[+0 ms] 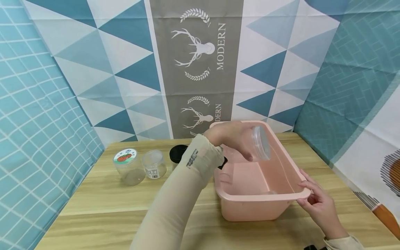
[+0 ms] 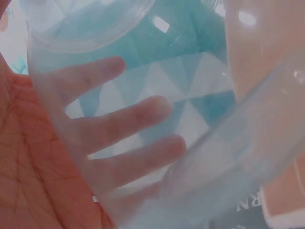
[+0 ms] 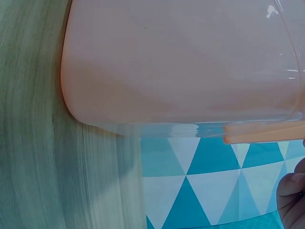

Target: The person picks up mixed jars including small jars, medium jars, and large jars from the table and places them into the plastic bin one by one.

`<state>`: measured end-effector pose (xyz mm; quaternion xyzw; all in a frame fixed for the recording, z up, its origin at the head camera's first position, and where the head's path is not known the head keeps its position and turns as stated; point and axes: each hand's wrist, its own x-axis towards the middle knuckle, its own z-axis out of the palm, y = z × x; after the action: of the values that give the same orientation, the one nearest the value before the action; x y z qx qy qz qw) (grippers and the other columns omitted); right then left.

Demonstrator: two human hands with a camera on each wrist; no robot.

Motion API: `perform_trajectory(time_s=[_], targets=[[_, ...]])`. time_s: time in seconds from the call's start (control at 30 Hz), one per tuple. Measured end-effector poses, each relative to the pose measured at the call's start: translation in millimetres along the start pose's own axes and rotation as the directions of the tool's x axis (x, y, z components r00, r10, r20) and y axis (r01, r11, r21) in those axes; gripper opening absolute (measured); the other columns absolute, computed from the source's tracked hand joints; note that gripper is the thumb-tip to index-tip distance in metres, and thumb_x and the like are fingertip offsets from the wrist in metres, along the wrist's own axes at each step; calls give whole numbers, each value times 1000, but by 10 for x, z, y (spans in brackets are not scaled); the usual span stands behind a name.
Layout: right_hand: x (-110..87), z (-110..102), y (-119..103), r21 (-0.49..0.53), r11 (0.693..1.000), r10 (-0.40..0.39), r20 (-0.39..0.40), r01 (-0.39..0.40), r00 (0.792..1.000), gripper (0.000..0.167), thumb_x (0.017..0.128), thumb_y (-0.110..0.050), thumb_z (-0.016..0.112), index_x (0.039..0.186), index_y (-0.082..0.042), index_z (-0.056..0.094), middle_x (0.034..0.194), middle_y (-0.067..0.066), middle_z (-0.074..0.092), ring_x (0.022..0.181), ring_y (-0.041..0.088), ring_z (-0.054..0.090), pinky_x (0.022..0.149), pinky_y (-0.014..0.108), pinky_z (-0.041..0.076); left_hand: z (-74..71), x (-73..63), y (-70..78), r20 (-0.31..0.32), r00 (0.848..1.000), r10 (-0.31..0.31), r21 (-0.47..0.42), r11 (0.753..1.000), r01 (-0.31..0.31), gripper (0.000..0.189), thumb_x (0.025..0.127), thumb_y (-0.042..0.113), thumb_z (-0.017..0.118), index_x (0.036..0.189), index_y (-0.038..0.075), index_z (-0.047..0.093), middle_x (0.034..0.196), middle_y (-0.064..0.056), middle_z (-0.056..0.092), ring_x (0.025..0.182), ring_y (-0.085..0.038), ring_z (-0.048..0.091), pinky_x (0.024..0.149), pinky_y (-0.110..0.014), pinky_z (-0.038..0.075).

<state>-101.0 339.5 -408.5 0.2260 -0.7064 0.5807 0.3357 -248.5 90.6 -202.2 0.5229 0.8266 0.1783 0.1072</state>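
Note:
Over the pink plastic basin (image 1: pixel 253 207), my left hand (image 1: pixel 231 136) grips a clear plastic jar (image 1: pixel 261 143) tilted on its side. In the left wrist view the fingers (image 2: pixel 136 119) show through the jar's transparent wall, curled round its far side. My right hand (image 1: pixel 322 205) holds the basin's near right corner, thumb at the outer wall and fingers on the rim. The right wrist view shows the basin's outer side (image 3: pixel 181 62) and, at the right edge, part of the right hand (image 3: pixel 291 193).
Left of the basin stand a jar with a tomato-picture lid (image 1: pixel 125 157), a clear jar with a barcode label (image 1: pixel 153 167) and a black-lidded jar (image 1: pixel 177 152), partly behind the left sleeve. The wooden table (image 1: pixel 103 211) meets patterned cloth (image 1: pixel 131 69) at its back and sides.

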Motion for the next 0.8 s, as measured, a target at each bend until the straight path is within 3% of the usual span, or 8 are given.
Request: perform_trajectory(time_s=[0.1, 0.17, 0.33, 0.47, 0.63, 0.73, 0.8], targets=[[-4, 5, -4, -29, 1000, 3, -1, -3, 1000, 36, 77, 15, 70, 109, -1, 66, 139, -5, 51, 46, 7, 32, 38, 25, 27, 84, 33, -10, -9, 996, 92, -102, 990, -93, 75, 62, 11, 88, 128, 13, 51, 116, 6, 56, 105, -5, 50, 91, -15, 37], [-4, 7, -5, -31, 1000, 3, -4, -4, 1000, 36, 77, 15, 70, 109, 0, 66, 139, -5, 51, 46, 8, 34, 39, 25, 28, 141, 49, -15, -17, 996, 88, -99, 991, -89, 74, 62, 12, 88, 126, 13, 52, 114, 8, 54, 103, -4, 49, 90, -14, 37], [-9, 10, -6, -30, 1000, 3, -7, -3, 1000, 35, 77, 15, 70, 108, 0, 66, 139, -5, 51, 47, 7, 34, 39, 24, 29, 279, 106, -15, 6, 1000, -4, -7, 1000, 4, 72, 63, 25, 88, 125, 14, 53, 111, 8, 53, 99, -5, 48, 86, -13, 37], [-12, 13, -3, -33, 999, 0, -8, 0, 1000, 35, 77, 15, 70, 108, 0, 66, 139, -5, 52, 50, 3, 39, 40, 22, 30, 372, 165, -23, 35, 999, -25, 5, 1000, 24, 67, 64, 29, 87, 121, 12, 55, 106, 7, 57, 93, -7, 51, 81, -15, 40], [-12, 16, 6, 10, 1000, -14, -3, 14, 1000, 35, 77, 15, 70, 109, 2, 65, 139, -3, 52, 57, -1, 49, 43, 18, 35, 495, 214, -49, 51, 998, -34, -23, 999, 36, 65, 63, 28, 88, 119, 14, 57, 103, 9, 58, 91, -5, 52, 79, -14, 41], [-15, 13, 8, 2, 1000, -12, -5, 12, 1000, 35, 78, 14, 70, 110, 2, 65, 140, -3, 51, 57, -2, 48, 42, 18, 34, 572, 221, -50, 51, 998, -47, -42, 998, 49, 70, 63, 27, 89, 124, 15, 57, 110, 9, 57, 95, -4, 50, 80, -13, 40], [-14, 14, 7, 9, 1000, -10, -4, 10, 1000, 35, 78, 14, 70, 110, 2, 65, 140, -3, 51, 58, -1, 49, 42, 19, 34, 622, 207, -38, 88, 986, -139, -154, 976, 151, 78, 62, 24, 90, 130, 18, 54, 113, 10, 54, 97, -5, 49, 78, -19, 45]])
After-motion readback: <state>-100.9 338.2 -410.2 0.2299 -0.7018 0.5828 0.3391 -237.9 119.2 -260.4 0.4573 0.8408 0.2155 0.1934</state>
